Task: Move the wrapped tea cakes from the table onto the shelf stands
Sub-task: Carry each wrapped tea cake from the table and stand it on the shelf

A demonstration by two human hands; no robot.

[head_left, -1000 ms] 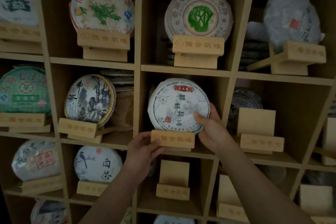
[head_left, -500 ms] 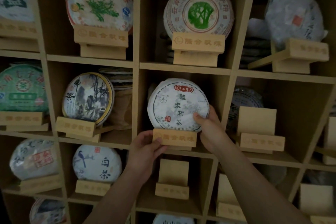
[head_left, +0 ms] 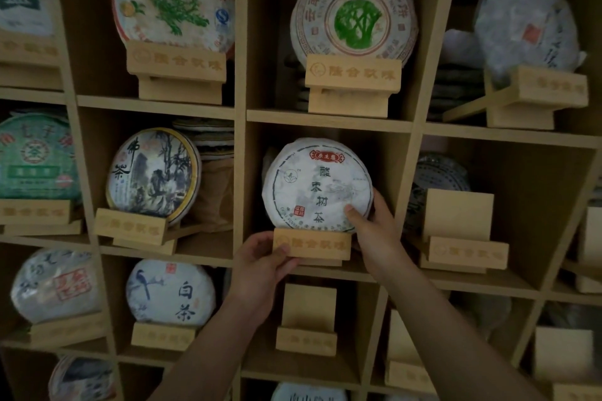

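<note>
We read 酸枣树茶 on the center cake [head_left: 316, 184], 白茶 on the lower-left cake [head_left: 171, 293]; stand [head_left: 312, 243] engraving unclear.

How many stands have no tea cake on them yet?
5: one stand in the middle row, another cut off at its right edge, three in the row below. More may be hidden.

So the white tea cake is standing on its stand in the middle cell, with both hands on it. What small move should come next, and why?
Probably loosen the right hand first, while the left hand steadies the wooden stand. The white tea cake already sits upright in the stand, so a gentle release would show whether it stays put.
</note>
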